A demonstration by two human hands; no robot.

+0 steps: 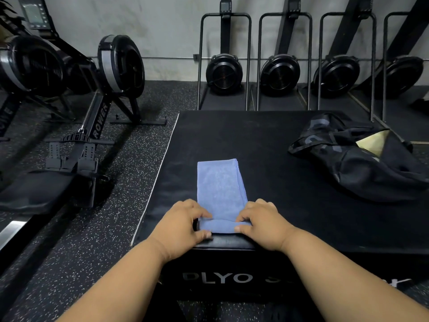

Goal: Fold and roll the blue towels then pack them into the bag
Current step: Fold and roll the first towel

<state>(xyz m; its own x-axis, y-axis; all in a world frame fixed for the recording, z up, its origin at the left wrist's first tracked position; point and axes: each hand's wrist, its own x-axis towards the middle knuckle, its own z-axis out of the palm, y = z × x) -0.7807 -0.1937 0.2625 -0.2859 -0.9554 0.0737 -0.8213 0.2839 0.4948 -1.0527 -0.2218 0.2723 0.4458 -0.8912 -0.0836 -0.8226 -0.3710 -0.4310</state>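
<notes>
Grey wall (162,24), speckled rubber floor (130,159), rowing machines (97,108), black plyo box (255,140)

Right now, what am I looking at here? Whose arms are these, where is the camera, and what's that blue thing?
No machine here: a person wears a camera on their head, looking forward and down, so the arms are their own. The left hand and right hand pinch the near end of a blue towel, folded into a long strip, and that end is turned over as if starting a roll. It lies on a black plyo box in a gym. A black bag lies on the box to the right, partly open. Rowing machines stand on the left.
</notes>
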